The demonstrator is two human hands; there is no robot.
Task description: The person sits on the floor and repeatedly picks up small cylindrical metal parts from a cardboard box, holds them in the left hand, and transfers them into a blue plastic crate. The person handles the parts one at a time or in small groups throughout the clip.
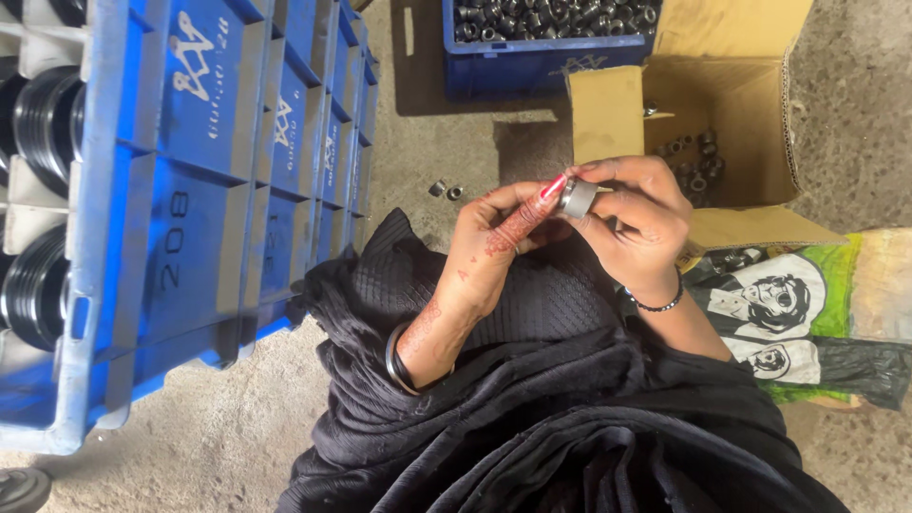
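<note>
My right hand [641, 223] grips a small silver metal ring [576, 197] between thumb and fingers, held above my lap. My left hand [494, 242], marked with reddish patterns and a red-painted nail, has its index finger stretched out so the tip touches the ring's face. Both hands meet over black cloth [532, 399] covering my lap. A dark bangle sits on my left wrist and a thin dark bracelet on my right.
A stack of blue plastic crates [237, 180] with black round parts stands at left. A blue bin [541, 57] of metal rings sits ahead, next to an open cardboard box [731, 114] holding several rings. Two loose rings [445, 190] lie on the concrete floor. A printed sack [817, 304] lies at right.
</note>
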